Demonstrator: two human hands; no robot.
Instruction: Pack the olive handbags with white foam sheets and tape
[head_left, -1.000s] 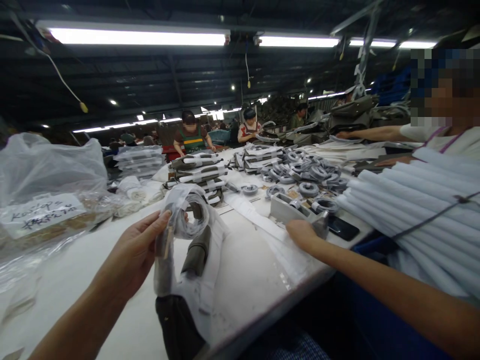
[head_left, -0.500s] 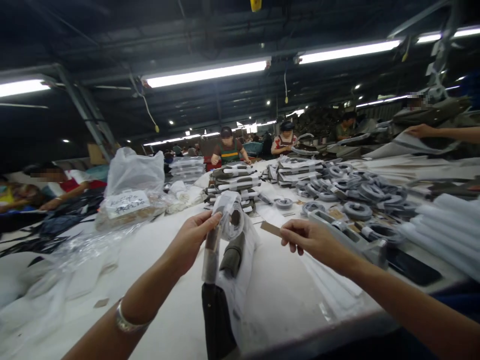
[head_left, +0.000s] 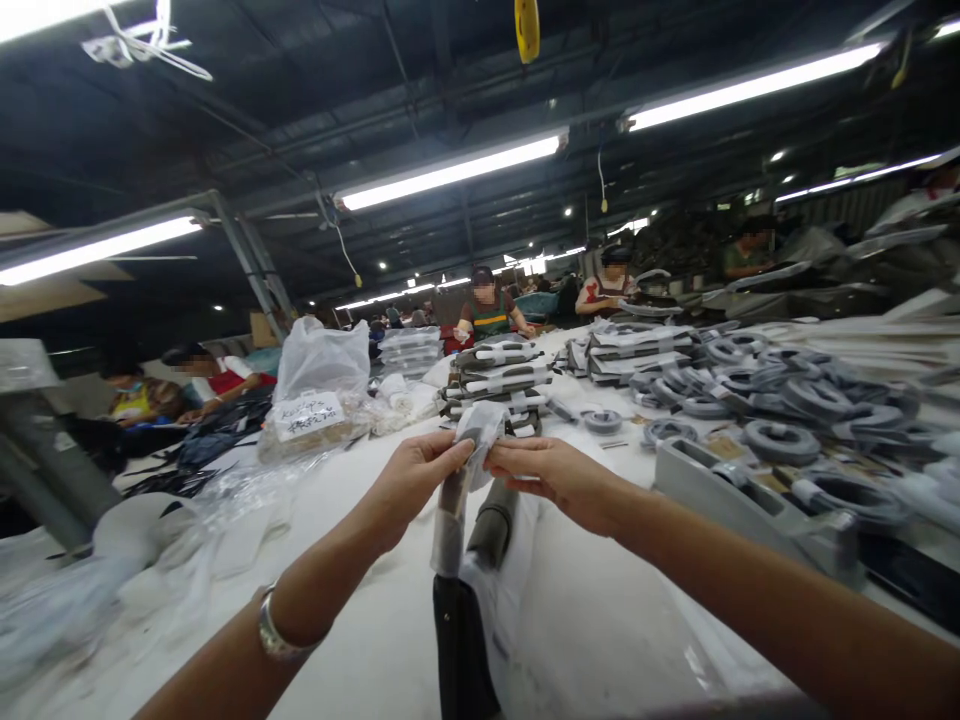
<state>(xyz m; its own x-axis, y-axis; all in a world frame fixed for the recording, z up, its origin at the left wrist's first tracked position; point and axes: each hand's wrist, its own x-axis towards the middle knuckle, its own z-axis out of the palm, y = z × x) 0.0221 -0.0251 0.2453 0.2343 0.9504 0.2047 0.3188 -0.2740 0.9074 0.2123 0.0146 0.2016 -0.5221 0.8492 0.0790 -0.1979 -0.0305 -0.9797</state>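
**Bare Forearms and One Silvery Bracelet**

The person's left hand and right hand are bare, with slender fingers. Behind them, the left forearm and right forearm are bare too as far as the edges of the view, each slim near the wrist and broader further back. A silvery bracelet encircles the left forearm a little behind the wrist. It is a fairly broad, curved metal band, rigid in outline, with a shiny outer face that catches pale highlights. Its finer surface detail is too small to tell.
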